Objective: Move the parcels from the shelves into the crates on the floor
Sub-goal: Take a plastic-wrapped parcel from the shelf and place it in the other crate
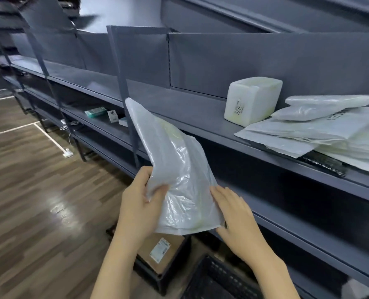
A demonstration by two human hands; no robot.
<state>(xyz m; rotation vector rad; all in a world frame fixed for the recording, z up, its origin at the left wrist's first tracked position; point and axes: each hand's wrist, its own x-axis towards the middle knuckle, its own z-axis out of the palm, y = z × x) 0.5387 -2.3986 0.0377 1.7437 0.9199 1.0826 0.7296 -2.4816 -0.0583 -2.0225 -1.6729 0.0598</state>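
Head view: hands (185, 214) hold bag (175, 169); crate (164, 277) contains cardboard box (157, 253).

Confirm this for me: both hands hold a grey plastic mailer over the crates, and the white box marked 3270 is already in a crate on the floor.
Not quite. In the head view the white box marked 3270 sits on the shelf, beside the pile of mailers, not in a crate. The rest stands: the left hand and right hand hold the grey plastic mailer over the crates.
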